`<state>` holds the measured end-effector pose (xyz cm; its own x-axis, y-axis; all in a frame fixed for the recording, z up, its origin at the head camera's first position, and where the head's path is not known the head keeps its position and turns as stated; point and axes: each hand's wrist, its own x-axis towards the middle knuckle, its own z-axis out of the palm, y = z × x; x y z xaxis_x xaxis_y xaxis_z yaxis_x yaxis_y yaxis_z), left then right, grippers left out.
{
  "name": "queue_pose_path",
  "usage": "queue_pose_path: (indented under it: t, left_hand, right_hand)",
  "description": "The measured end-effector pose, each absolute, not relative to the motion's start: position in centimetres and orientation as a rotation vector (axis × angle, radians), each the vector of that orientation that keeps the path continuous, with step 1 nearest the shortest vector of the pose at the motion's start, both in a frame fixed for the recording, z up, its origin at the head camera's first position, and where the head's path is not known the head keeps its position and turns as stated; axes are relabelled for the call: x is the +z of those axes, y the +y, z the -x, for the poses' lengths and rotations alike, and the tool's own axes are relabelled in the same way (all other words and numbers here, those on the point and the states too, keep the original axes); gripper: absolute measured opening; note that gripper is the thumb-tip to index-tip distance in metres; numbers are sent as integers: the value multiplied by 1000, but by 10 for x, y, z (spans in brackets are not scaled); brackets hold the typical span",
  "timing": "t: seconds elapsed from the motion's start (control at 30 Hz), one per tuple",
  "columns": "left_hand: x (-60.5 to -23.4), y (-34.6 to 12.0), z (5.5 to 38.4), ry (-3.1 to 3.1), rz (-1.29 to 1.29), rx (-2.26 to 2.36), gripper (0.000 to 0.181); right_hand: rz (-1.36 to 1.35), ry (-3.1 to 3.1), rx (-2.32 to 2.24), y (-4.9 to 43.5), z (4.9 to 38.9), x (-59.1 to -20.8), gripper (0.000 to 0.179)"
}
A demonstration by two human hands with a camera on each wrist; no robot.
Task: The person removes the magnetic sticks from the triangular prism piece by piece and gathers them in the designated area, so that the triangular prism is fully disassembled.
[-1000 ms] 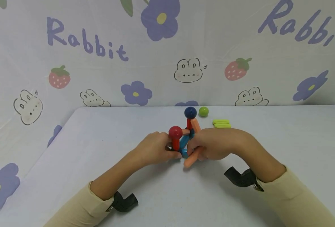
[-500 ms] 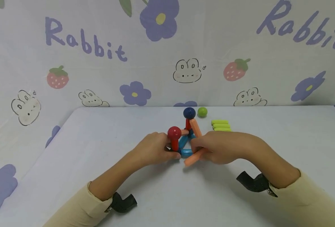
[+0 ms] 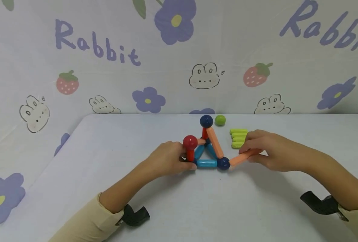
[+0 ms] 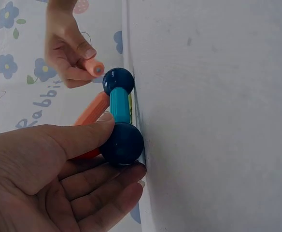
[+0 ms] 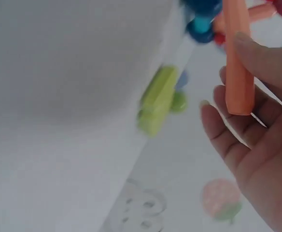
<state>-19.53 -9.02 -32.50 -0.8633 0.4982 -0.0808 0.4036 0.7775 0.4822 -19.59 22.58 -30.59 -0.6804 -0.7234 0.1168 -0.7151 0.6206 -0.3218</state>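
Observation:
On the table stands a frame of magnetic sticks and balls. My left hand (image 3: 170, 158) holds its near-left corner, with thumb and fingers around a dark blue ball (image 4: 122, 144). Above that corner a red stick carries a red ball (image 3: 190, 142). A light blue stick (image 3: 207, 163) runs right to another dark blue ball (image 3: 223, 163). From there a slanted orange stick (image 3: 215, 143) rises toward the top dark blue ball (image 3: 206, 121). My right hand (image 3: 271, 152) pinches a second orange stick (image 5: 239, 72) between thumb and fingers; its far end is right by the near-right ball.
Several yellow-green sticks (image 3: 239, 136) lie side by side behind the right hand's stick. A green ball (image 3: 220, 120) sits near the table's back edge. Behind the white table (image 3: 179, 205) hangs a printed cloth (image 3: 167, 67).
My right hand has moved right and swung the orange stick out from in front of the frame, uncovering the near-right ball. My left hand keeps its hold on the corner.

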Motion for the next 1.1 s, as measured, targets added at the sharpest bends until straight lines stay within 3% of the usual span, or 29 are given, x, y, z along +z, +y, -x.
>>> queue_pose_path:
  t: [0.2,0.5,0.8,1.1]
  left_hand:
    - [-325,-90,195,2766,-715,684,34]
    - [-325,-90,195,2761,-707,691,35]
    - [-326,-90,195,2758,-696,690,34]
    - [-326,-91,195,2761,-710,694,32]
  right_hand:
    - [1181,2936,-484,275,221,-320,38]
    - [766,2986,-368,320,256,-323,26]
    - [635,2935,-346,327,282,-327,16]
    - [571,2937,-398,318,288,-332,17]
